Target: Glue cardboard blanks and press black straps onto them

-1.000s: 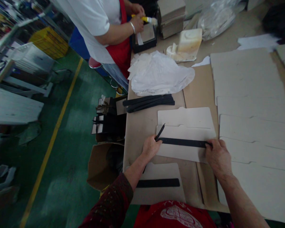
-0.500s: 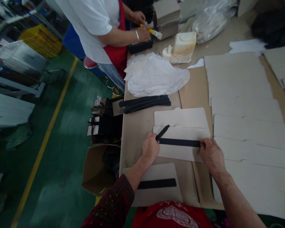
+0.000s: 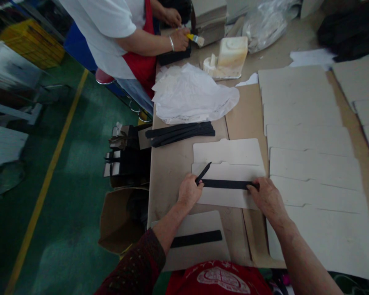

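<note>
A long black strip [image 3: 226, 184] lies across a pale grey board [image 3: 227, 198] on the table. At the strip's left end, my left hand [image 3: 190, 191] is closed on it, and a short black piece [image 3: 203, 172] sticks up at a slant from those fingers. My right hand [image 3: 267, 197] pinches the strip's right end at the board's right edge. Another grey board [image 3: 209, 217] with a black strip [image 3: 197, 239] on it lies nearer to me, partly under my left forearm. A bundle of black strips [image 3: 181, 132] rests farther back.
Rows of overlapping grey boards [image 3: 320, 164] cover the right side. Behind are a crumpled white sheet [image 3: 193, 94] and a stained white container [image 3: 232, 57]. At the back left, a person's hand [image 3: 181, 40] holds a yellow brush [image 3: 195, 38]. An open cardboard box [image 3: 113, 221] stands left of the table.
The whole view has shifted, so the table appears farther left. My right fingertips have moved slightly inward over the strip's end. My left hand keeps its hold.
</note>
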### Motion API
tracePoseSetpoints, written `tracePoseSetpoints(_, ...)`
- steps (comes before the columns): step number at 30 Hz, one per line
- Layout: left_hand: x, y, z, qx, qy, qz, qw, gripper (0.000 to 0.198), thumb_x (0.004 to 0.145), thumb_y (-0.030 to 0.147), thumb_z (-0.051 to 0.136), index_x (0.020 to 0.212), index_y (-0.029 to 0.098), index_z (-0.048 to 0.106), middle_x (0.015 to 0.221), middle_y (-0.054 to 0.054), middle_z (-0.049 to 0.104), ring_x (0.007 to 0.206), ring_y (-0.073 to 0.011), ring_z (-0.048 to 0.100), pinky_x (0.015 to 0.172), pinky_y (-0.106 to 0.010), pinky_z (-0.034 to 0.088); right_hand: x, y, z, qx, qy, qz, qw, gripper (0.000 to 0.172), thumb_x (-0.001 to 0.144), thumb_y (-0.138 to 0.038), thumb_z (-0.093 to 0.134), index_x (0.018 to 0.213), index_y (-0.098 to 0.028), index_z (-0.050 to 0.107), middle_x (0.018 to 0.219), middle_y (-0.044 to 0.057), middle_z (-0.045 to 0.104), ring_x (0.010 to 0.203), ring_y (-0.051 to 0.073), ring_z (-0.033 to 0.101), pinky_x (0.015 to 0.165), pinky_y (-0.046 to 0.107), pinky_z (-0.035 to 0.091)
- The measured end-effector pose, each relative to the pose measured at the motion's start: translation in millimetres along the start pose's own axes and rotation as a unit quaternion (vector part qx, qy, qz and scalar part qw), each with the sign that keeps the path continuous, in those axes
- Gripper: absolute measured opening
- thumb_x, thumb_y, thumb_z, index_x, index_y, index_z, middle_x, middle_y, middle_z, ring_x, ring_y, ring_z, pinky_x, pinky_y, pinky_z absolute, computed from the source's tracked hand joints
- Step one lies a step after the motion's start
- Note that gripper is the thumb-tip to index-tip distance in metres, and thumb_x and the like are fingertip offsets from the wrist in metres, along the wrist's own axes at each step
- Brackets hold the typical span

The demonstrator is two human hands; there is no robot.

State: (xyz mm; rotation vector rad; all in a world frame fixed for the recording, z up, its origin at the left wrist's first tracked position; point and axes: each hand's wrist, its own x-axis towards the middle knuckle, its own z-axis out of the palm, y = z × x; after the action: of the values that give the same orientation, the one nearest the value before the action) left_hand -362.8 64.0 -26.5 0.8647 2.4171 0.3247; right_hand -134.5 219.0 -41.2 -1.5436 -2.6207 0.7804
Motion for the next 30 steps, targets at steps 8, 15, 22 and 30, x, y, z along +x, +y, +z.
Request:
tracePoseSetpoints(8,2,3,3.4,0.018,-0.008,-0.016,1.0,0.013,0.09,0.029,0.061,0.091,0.018,0.067,0.104,-0.008,0.065,0.094,-0.0203,0.065,0.082,-0.027,0.047,7,-6,3,-0.009,-0.012,0.039,0.999,0.01,0.086,-0.026,0.058,0.083,-0.021,0.05,0.09,0.006,0.054,0.078,0.019,0.051,0.069,0.031,0.04)
tracePoseSetpoints(15,-10,-5,-7.3,0.03,0.034,-0.015,0.999,0.024,0.083,0.037,0.071,0.092,0.016,0.066,0.104,-0.01,0.063,0.094,-0.0231,0.064,0.079,-0.029,0.048,-4,-1,0,0.024,0.049,0.015,0.998,0.02,0.085,-0.034,0.06,0.096,-0.018,0.056,0.098,0.009,0.055,0.084,0.023,0.054,0.077,0.036,0.046)
tracePoseSetpoints(22,-33,-18,-6.3,0.026,0.049,-0.042,0.998,0.035,0.079,0.035,0.074,0.107,0.017,0.064,0.109,-0.01,0.066,0.103,-0.0243,0.064,0.086,-0.03,0.047,-13,-1,9,-0.003,0.102,0.012,0.995,0.044,0.083,-0.039,0.061,0.117,-0.012,0.054,0.104,0.016,0.055,0.098,0.03,0.053,0.09,0.044,0.046)
tracePoseSetpoints(30,-21,-16,-8.4,-0.071,0.036,-0.111,0.991,0.04,0.069,0.031,0.079,0.103,0.017,0.065,0.097,-0.01,0.074,0.089,-0.0252,0.069,0.073,-0.03,0.047,-3,-1,5,0.022,0.082,0.096,0.992,0.063,0.075,-0.045,0.07,0.122,-0.009,0.049,0.111,0.022,0.057,0.101,0.033,0.055,0.085,0.042,0.047)
